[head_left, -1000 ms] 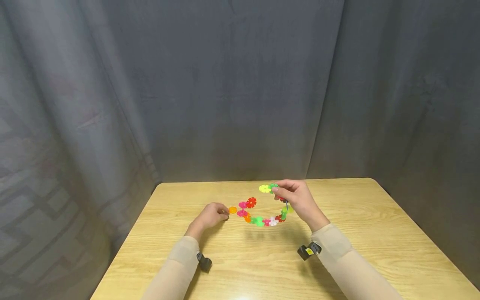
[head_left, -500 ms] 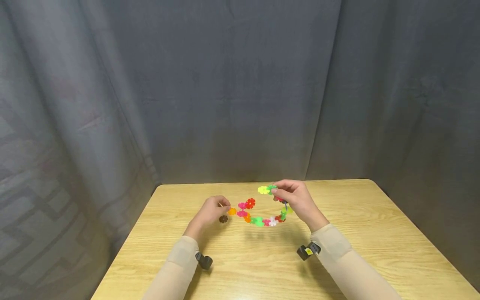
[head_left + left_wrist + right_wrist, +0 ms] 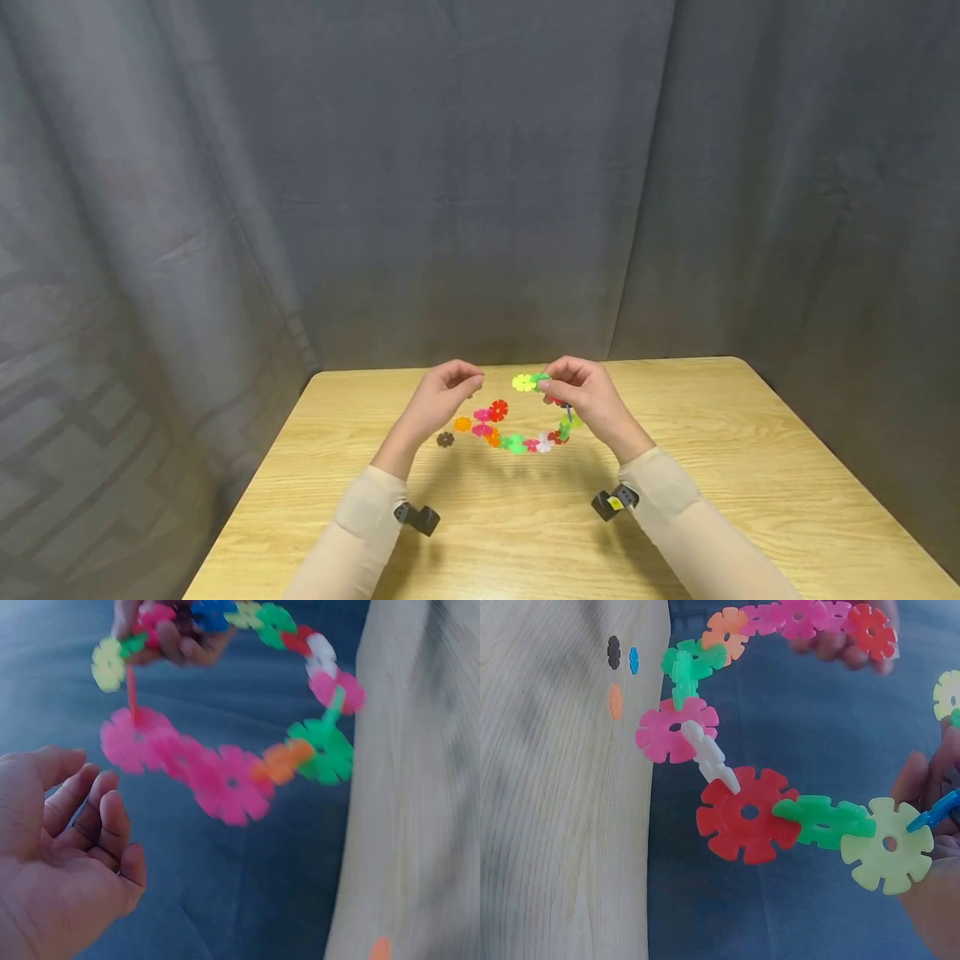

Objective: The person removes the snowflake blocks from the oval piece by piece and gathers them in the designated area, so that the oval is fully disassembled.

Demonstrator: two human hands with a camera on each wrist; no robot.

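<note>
1. My right hand (image 3: 581, 392) pinches the flower chain (image 3: 517, 425) near the table's (image 3: 750, 467) back edge.
2. My left hand (image 3: 442, 396) is loosely curled, holding nothing.
3. The chain looks light and bendy; I'd hold the joints.

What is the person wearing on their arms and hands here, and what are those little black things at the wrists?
Both arms are covered by snug beige sleeves, the left sleeve and right sleeve, reaching the wrists. The left hand and right hand are bare: no gloves or rings visible. Under each wrist sits a small black device, the left wrist camera and the right wrist camera, the right one with a yellow mark.
</note>
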